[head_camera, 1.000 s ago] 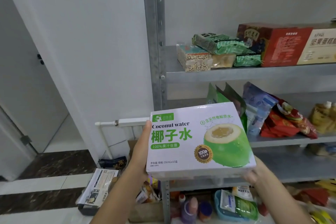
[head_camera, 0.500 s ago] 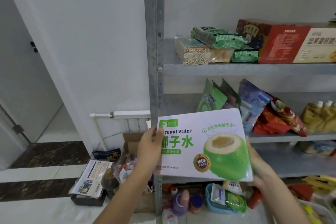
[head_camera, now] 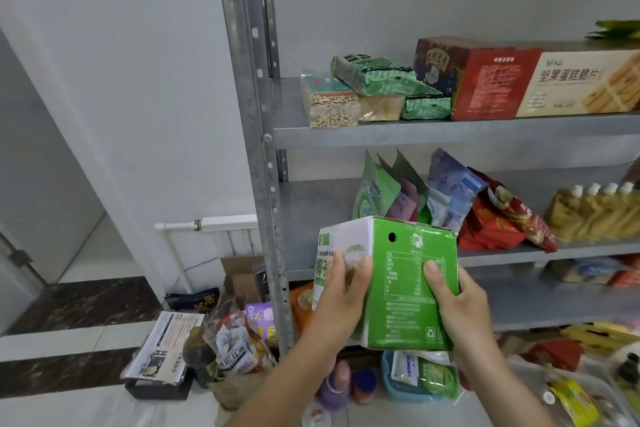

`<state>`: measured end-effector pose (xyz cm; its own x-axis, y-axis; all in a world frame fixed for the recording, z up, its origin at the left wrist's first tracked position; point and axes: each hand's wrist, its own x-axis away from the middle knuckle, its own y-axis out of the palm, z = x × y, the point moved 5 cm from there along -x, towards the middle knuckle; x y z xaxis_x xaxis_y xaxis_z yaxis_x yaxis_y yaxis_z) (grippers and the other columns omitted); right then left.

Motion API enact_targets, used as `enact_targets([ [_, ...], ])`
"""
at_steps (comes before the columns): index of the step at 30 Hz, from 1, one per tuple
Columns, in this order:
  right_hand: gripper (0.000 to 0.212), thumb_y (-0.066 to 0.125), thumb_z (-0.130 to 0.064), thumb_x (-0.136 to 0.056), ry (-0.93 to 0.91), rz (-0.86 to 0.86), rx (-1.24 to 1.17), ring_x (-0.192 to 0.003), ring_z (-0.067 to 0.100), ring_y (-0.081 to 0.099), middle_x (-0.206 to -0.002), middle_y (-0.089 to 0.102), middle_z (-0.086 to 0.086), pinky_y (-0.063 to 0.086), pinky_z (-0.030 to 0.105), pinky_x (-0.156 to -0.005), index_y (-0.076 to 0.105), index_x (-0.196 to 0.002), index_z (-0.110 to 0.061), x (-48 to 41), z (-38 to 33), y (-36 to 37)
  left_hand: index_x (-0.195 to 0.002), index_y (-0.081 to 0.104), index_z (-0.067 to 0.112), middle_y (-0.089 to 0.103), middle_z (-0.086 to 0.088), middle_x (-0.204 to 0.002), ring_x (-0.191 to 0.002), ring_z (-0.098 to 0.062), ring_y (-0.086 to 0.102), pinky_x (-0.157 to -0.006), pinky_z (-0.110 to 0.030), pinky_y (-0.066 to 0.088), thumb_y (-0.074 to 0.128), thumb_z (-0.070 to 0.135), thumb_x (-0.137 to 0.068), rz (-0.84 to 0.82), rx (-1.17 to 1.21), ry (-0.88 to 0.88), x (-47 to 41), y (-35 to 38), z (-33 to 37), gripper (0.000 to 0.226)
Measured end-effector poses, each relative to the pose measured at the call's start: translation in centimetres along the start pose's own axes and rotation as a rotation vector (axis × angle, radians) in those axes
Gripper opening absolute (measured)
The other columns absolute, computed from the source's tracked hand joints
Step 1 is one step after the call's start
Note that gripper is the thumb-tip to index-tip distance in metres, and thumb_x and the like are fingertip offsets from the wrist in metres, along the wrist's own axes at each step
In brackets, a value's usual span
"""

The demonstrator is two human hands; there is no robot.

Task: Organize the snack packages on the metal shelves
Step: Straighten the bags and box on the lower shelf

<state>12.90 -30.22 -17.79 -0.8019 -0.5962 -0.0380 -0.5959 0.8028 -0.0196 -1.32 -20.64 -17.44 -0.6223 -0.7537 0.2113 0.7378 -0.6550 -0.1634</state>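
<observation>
Turned since half a second ago, the coconut water box [head_camera: 412, 288] no longer shows its broad white front. A narrow green end panel now faces the camera, and the long axis runs away from the viewer into the shelving. It is held upright in the air, just right of the metal shelf post [head_camera: 254, 114], in front of the middle shelf [head_camera: 519, 250].

That green panel carries a small round hole near the top, a printed table and a recycling mark. The white front, foreshortened, faces the post and shows green lettering.

Nearer the post, the left hand [head_camera: 341, 295] grips the box, its fingers [head_camera: 363, 267] curled over the corner between white and green. On the far side, the right hand [head_camera: 457, 302] grips the other edge, thumb flat on the green panel and remaining fingers hidden behind.

Further right of the post, green pouches [head_camera: 375, 191] and red packets [head_camera: 495, 222] lean on the middle shelf.
</observation>
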Motion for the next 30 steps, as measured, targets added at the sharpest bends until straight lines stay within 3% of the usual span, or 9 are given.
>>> enact_targets([
  [3, 0.008, 0.06, -0.034, -0.09, -0.026, 0.016, -0.02, -0.082, 0.015, 0.07, -0.089, 0.073, -0.004, 0.054, 0.032, -0.069, 0.066, -0.091, -0.029, 0.1, 0.1, -0.3, -0.154, -0.002, 0.036, 0.021, 0.006, -0.161, -0.142, -0.019, 0.035, -0.11, -0.044, 0.04, 0.06, 0.093, -0.048, -0.043, 0.043, -0.025, 0.0, 0.6, -0.4, 0.136],
  [7, 0.028, 0.05, -0.05, -0.084, -0.036, 0.019, -0.007, -0.083, 0.014, 0.07, -0.088, 0.074, -0.002, 0.055, 0.037, -0.076, 0.068, -0.091, -0.03, 0.2, 0.1, -1.1, -0.152, 0.021, 0.035, 0.044, 0.001, -0.148, -0.114, -0.016, 0.062, -0.07, -0.02, 0.057, 0.075, 0.06, -0.058, -0.066, 0.223, -0.024, 0.0, 1.0, -0.5, 0.112],
  [11, 0.054, 0.029, -0.059, -0.093, 0.115, 0.02, -0.083, -0.087, 0.019, 0.072, -0.091, 0.076, 0.001, 0.056, 0.04, -0.081, 0.072, -0.099, -0.025, -0.4, 1.4, -2.5, -0.145, 0.041, 0.028, 0.061, 0.001, -0.132, -0.106, -0.018, 0.068, -0.086, -0.035, 0.058, 0.084, 0.058, -0.057, -0.039, 0.284, 0.029, -0.1, 0.9, -0.4, 0.102],
  [16, 0.054, 0.035, -0.069, -0.088, 0.162, -0.097, -0.002, -0.104, 0.022, 0.067, -0.113, 0.071, -0.003, 0.052, 0.047, -0.093, 0.065, -0.119, -0.036, -1.8, 3.4, -2.9, -0.114, 0.065, 0.015, 0.075, -0.006, -0.104, -0.097, -0.027, 0.072, -0.092, -0.048, 0.054, 0.073, 0.037, -0.075, -0.054, 0.391, -0.007, 0.3, 0.4, -0.1, 0.045],
  [19, 0.038, 0.038, -0.048, -0.101, 0.154, -0.162, 0.141, -0.116, 0.024, 0.059, -0.131, 0.061, 0.001, 0.049, 0.045, -0.096, 0.052, -0.134, -0.033, -3.5, 4.5, -2.7, -0.113, 0.064, 0.007, 0.074, -0.014, -0.105, -0.099, -0.034, 0.07, -0.089, -0.048, 0.056, 0.075, 0.038, -0.072, -0.09, 0.452, -0.049, 0.6, 0.3, -0.3, 0.053],
  [21, 0.042, 0.035, -0.05, -0.101, 0.169, -0.201, 0.197, -0.121, 0.025, 0.055, -0.136, 0.056, 0.001, 0.046, 0.049, -0.1, 0.047, -0.137, -0.031, -4.6, 5.5, -2.7, -0.114, 0.062, 0.005, 0.073, -0.016, -0.105, -0.1, -0.037, 0.069, -0.084, -0.045, 0.058, 0.076, 0.036, -0.074, -0.088, 0.464, -0.047, 0.6, 0.2, -0.2, 0.053],
  [24, 0.044, 0.031, -0.06, -0.098, 0.272, -0.207, 0.16, -0.107, 0.022, 0.057, -0.111, 0.062, -0.005, 0.046, 0.046, -0.095, 0.058, -0.117, -0.032, -5.8, 8.0, -3.3, -0.115, 0.062, 0.004, 0.072, -0.017, -0.107, -0.1, -0.036, 0.069, -0.082, -0.043, 0.059, 0.076, 0.031, -0.076, -0.121, 0.465, -0.019, 0.6, 0.2, 0.0, 0.05],
  [27, 0.032, 0.037, -0.034, -0.104, 0.325, -0.189, 0.146, -0.077, 0.015, 0.057, -0.081, 0.061, -0.004, 0.046, 0.034, -0.075, 0.058, -0.081, -0.026, -6.2, 8.9, -3.5, -0.112, 0.064, 0.006, 0.074, -0.014, -0.104, -0.092, -0.03, 0.072, -0.076, -0.037, 0.06, 0.068, 0.031, -0.072, -0.141, 0.45, 0.014, 0.7, 0.2, 0.3, 0.046],
  [30, 0.034, 0.038, -0.024, -0.104, 0.348, -0.173, 0.106, -0.068, 0.011, 0.054, -0.061, 0.064, -0.007, 0.044, 0.03, -0.067, 0.057, -0.076, -0.025, -6.2, 8.9, -3.6, -0.111, 0.064, 0.008, 0.074, -0.013, -0.103, -0.091, -0.028, 0.072, -0.074, -0.035, 0.06, 0.072, 0.03, -0.076, -0.136, 0.444, 0.03, 0.9, 0.2, 0.6, 0.042],
])
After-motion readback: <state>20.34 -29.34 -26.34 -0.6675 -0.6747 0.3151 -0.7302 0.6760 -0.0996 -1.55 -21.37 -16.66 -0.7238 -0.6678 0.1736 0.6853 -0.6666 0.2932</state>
